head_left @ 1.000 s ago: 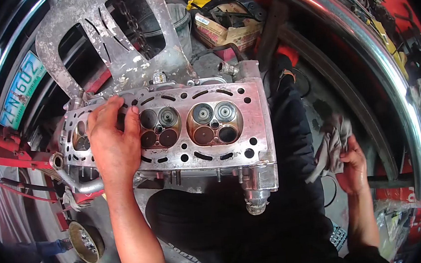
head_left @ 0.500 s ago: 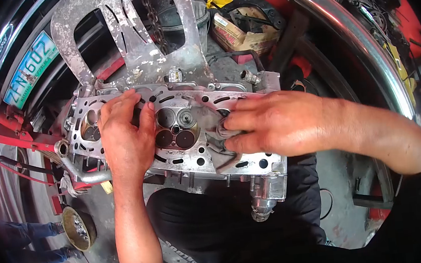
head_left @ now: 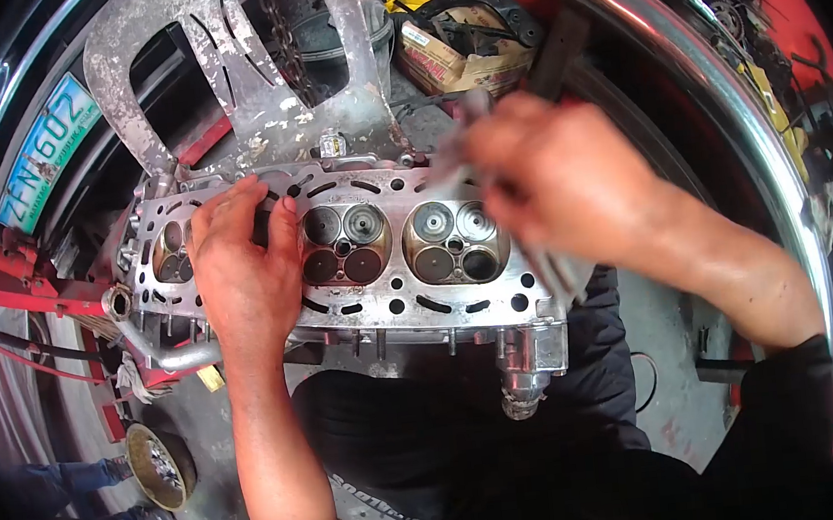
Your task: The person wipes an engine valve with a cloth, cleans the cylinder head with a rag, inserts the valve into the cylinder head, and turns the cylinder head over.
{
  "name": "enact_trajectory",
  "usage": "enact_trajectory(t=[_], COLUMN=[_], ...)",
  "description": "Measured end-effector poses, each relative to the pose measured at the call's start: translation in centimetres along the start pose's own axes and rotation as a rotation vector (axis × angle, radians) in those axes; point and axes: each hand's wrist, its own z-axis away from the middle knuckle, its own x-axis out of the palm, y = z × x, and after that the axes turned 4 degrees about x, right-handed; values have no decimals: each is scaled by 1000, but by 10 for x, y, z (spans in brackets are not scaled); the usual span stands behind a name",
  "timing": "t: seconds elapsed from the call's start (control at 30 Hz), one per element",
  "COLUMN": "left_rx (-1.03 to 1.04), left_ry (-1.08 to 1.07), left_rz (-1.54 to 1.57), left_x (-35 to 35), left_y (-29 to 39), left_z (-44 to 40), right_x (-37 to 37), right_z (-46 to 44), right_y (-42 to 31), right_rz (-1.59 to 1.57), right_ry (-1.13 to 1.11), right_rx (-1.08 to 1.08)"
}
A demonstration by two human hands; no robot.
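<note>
A metal cylinder head (head_left: 396, 306) lies across a worn plastic chair (head_left: 267, 139), its flat face with round valves turned up. My left hand (head_left: 246, 260) rests on its left part, fingers apart, holding nothing. Above the right end, my right hand (head_left: 562, 173) grips a grey cloth (head_left: 562, 277), both blurred by motion. The cloth hangs below the fingers and also shows beyond them. Two valve chambers are visible between my hands; my left hand covers part of another.
A chrome bumper (head_left: 738, 83) curves along the right. Behind the chair are a bucket (head_left: 324, 55) and an opened cardboard box (head_left: 458, 58). A round bowl (head_left: 160, 466) and another person's legs (head_left: 101, 501) are at lower left, a red metal frame (head_left: 42, 283) at left.
My right hand came in from the right with the cloth onto the cylinder head, then lifted and shifted toward its right end. My left hand stays on the metal.
</note>
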Motion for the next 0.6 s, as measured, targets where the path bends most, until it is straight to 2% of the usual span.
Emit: enact_trajectory(t=[0.07,0.13,0.2,0.23,0.27,0.33,0.37,0.4,0.43,0.5,0.57,0.6], left_rx=[-22,-70,-108,-90,-73,148,276,447,528,688,493,488], left_ry=[-7,-22,-43,43,128,156,148,48,7,-82,-92,-82], left_rz=[10,14,18,180,341,508,626,607,602,602,640,601], left_x=[-1,-4,-5,-6,-8,-21,-28,-35,-34,-31,-36,-40], left_y=[0,4,6,5,5,30,52,72,88,120,131,127], left_z=[0,-1,-3,-2,0,1,1,-1,-8,-21,-35,-45], right_x=[-25,-26,-29,-32,-29,-20,-21,-17,-21,-24,-32,-30], right_z=[20,48,77,89,96,100,94,87,72,46,27,28], right_y=[2,17,22,18,12,0,-12,-18,-30,-36,-30,-26], right_rz=[-196,-669,-767,-964,-975,-1156,-1254,-1196,-1175,-1464,-1658,-1783], right_ry=[231,366,566,570,581,791,779,732,661,595,458,441], right_rx=[295,651,654,725,728,713,748,732,728,513,345,265])
